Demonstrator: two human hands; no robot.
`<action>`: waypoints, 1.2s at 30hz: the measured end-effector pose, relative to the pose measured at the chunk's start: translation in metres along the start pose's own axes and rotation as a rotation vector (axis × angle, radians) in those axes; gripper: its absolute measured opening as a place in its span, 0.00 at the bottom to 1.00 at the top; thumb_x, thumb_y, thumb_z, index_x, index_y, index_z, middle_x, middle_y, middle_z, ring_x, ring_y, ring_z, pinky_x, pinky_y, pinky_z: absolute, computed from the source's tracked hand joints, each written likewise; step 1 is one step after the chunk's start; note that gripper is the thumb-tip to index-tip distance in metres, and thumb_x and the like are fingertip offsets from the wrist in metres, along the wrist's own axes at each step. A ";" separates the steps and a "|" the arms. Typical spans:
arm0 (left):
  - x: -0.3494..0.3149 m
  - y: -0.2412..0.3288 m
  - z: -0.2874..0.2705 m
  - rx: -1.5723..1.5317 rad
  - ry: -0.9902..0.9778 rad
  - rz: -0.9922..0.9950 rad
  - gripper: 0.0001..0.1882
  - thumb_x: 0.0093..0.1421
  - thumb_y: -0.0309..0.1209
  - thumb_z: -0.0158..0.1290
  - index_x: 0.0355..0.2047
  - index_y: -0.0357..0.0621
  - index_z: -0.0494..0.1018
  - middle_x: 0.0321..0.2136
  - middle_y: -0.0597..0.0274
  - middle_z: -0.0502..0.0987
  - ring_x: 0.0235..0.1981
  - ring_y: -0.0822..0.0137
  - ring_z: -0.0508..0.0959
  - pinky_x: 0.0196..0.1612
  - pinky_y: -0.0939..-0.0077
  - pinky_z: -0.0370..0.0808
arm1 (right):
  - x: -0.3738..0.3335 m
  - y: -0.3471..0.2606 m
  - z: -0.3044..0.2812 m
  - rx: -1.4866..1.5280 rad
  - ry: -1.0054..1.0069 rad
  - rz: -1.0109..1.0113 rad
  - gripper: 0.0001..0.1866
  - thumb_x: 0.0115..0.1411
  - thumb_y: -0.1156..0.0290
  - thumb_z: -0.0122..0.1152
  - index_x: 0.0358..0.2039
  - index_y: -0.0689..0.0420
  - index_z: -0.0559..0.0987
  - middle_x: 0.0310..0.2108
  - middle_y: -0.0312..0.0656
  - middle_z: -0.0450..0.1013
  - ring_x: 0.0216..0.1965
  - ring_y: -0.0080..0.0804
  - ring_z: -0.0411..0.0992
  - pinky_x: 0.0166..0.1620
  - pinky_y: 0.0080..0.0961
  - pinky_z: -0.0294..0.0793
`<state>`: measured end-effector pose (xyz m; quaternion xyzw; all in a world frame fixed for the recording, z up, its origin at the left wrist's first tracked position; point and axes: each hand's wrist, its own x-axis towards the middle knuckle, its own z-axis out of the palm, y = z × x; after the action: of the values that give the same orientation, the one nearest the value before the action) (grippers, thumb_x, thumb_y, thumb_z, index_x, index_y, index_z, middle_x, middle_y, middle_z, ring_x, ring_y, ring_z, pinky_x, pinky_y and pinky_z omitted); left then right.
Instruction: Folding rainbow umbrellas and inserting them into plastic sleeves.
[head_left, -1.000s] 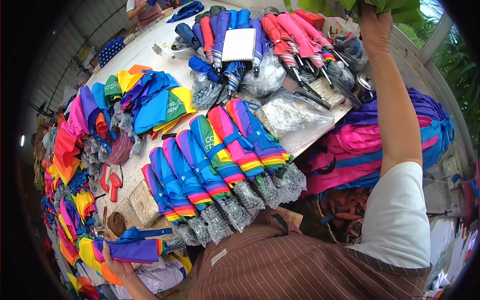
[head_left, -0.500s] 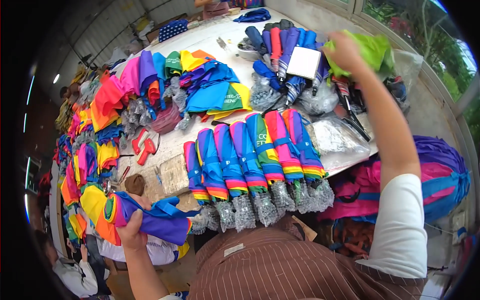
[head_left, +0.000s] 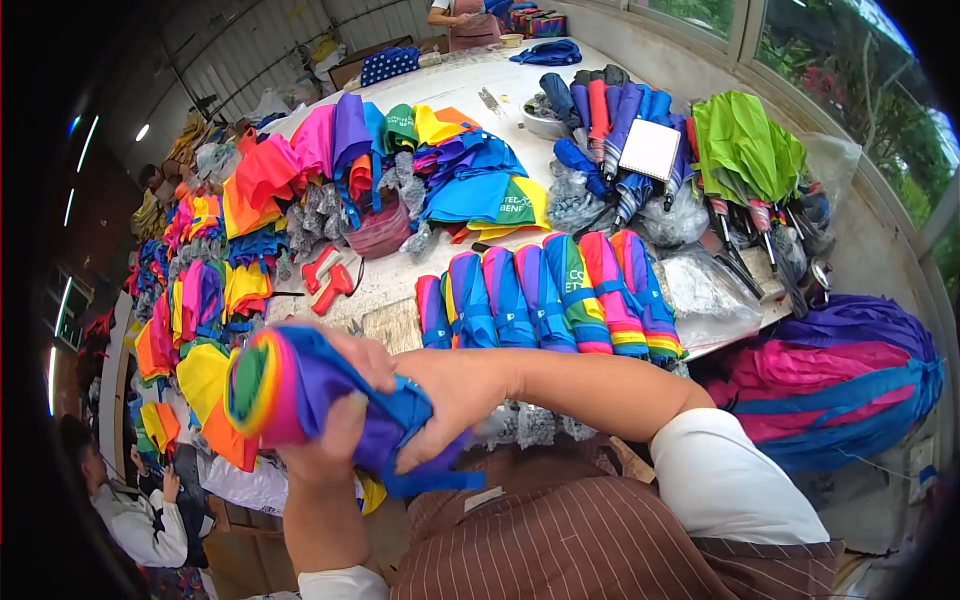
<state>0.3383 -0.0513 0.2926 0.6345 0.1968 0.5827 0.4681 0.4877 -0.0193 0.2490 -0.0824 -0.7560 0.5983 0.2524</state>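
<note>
A folded rainbow umbrella (head_left: pixel 308 385) is held aslant in front of my body, its ringed multicoloured end turned to the left. My left hand (head_left: pixel 340 430) is closed around its middle, slightly smeared by motion. Against the other end, my right hand (head_left: pixel 455 390) is closed on the purple and blue fabric, where a blue strap (head_left: pixel 408 408) shows between the hands. Just beyond, a row of rolled rainbow umbrellas (head_left: pixel 510 295) lies side by side on the table; my right forearm crosses over their nearer, bubble-wrapped ends and partly hides them.
Loose rainbow umbrellas (head_left: pixel 325 145) are heaped along the left and back of the white table (head_left: pixel 400 270), near red-handled tools (head_left: pixel 335 285). At right lie dark umbrellas, a white notepad (head_left: pixel 648 150), a green umbrella (head_left: pixel 745 145) and a large fabric bundle (head_left: pixel 830 390). Two other people work nearby.
My right hand has come from the green umbrella at far right to the rainbow umbrella in my left hand. The umbrella has turned, its ringed end now raised toward the left.
</note>
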 end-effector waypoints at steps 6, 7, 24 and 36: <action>-0.013 -0.009 -0.030 -0.337 -0.120 -0.041 0.29 0.49 0.29 0.57 0.48 0.41 0.55 0.27 0.57 0.69 0.26 0.61 0.75 0.35 0.62 0.74 | 0.011 0.068 0.026 0.613 -0.219 0.043 0.34 0.46 0.63 0.71 0.50 0.64 0.68 0.42 0.39 0.74 0.42 0.25 0.72 0.47 0.26 0.72; -0.012 -0.015 -0.040 -0.218 -0.012 -0.002 0.28 0.50 0.29 0.56 0.48 0.41 0.55 0.26 0.58 0.69 0.28 0.61 0.74 0.36 0.63 0.73 | 0.015 0.060 0.016 0.435 -0.167 0.098 0.34 0.45 0.64 0.72 0.50 0.65 0.68 0.44 0.39 0.73 0.45 0.24 0.70 0.49 0.25 0.70; -0.117 -0.084 -0.200 -0.479 0.156 -0.192 0.47 0.49 0.48 0.63 0.63 0.51 0.50 0.56 0.54 0.63 0.59 0.54 0.62 0.60 0.58 0.61 | 0.088 0.087 0.081 -0.635 0.390 0.522 0.36 0.43 0.56 0.70 0.48 0.63 0.67 0.36 0.59 0.74 0.38 0.52 0.74 0.42 0.39 0.73; -0.090 -0.010 -0.207 -0.010 0.178 0.074 0.19 0.50 0.20 0.52 0.40 0.44 0.59 0.29 0.61 0.66 0.32 0.67 0.70 0.48 0.63 0.69 | 0.106 0.084 0.073 0.057 0.263 0.271 0.31 0.55 0.62 0.64 0.57 0.58 0.65 0.42 0.38 0.68 0.43 0.28 0.68 0.46 0.25 0.68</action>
<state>0.1280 -0.0430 0.2104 0.5846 0.2112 0.6546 0.4303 0.3463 -0.0145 0.1876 -0.2539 -0.6813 0.6320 0.2684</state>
